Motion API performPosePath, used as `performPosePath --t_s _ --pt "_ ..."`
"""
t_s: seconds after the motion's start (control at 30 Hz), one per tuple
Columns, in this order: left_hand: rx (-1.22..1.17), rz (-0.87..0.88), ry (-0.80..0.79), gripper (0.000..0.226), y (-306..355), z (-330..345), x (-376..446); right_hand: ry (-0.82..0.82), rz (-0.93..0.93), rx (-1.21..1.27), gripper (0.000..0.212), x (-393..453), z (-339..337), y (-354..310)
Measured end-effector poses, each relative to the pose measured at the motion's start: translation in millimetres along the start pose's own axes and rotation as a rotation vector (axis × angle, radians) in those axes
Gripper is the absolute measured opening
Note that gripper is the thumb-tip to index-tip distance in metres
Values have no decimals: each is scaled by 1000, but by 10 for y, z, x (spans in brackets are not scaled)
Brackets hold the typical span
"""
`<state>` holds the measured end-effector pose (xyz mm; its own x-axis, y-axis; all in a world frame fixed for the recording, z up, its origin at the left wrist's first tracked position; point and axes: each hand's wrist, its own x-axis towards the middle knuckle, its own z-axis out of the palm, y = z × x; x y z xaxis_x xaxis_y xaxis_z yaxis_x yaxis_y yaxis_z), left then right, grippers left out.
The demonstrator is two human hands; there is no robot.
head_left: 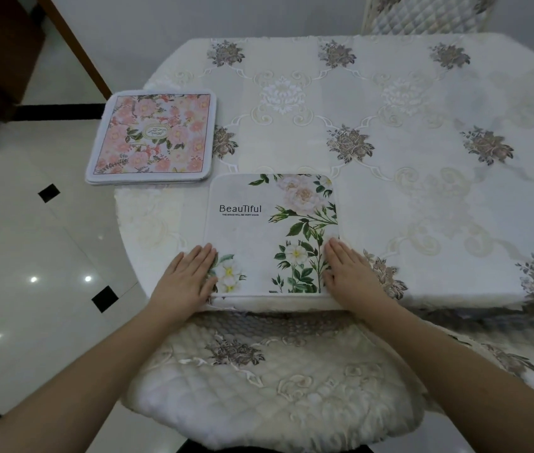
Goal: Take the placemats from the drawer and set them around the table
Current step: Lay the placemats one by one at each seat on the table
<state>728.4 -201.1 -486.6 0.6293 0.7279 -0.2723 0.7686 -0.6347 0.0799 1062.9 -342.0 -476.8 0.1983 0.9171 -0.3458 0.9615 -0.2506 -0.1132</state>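
Both hands are lying flat with fingers straight, clamped on nothing: the left hand (187, 273) is pressing the near left corner of a white square fabric placemat printed with pale roses and green leaves (272, 233), and the right hand (350, 273) is pressing its near right corner. Under them, the counter (422, 103), draped in a white embroidered tablecloth with grey-brown flower motifs, is carrying everything. A quilted cream chair cushion (268, 380) is sitting tucked against the near edge, just below the placemat. At the left edge, a small stack of square placemats with pink blossoms and a white border (153, 137) is waiting, its outer side overhanging the edge.

That overhang looks like the main risk: a nudge while reaching for the next mat could be tipping the stack to the floor. Sliding the mat under the palms might also be dragging and bunching the loose tablecloth.

Black lettering on the near placemat is reading "Beautiful", with a smaller line beneath, seemingly "THE MOOD WILL BE VERY GOOD". An oval label on the stack's top mat is too small to read.
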Motion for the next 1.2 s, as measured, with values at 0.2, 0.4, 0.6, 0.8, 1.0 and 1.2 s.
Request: performPosePath --t_s 0.2,0.4,0.6,0.8,1.0,1.2 --pt "-116 -209 -47 93 282 -265 -6 -103 2 -46 66 27 -289 -101" --pt "-130 -298 70 79 412 -433 -366 -58 -14 3 62 -29 -502 -459" --pt "-89 -413 43 100 177 -624 -944 54 -82 -19 61 -177 -777 -981" --pt "-150 -517 100 103 5 -751 -1763 122 -206 -80 61 -620 -896 -1788" --pt "-125 -592 192 103 -305 -709 -2946 183 -295 -30 62 -1066 -879 -2711" --pt "-155 -758 252 99 -636 -717 -3959 214 -483 -98 62 -1603 -773 -3694"
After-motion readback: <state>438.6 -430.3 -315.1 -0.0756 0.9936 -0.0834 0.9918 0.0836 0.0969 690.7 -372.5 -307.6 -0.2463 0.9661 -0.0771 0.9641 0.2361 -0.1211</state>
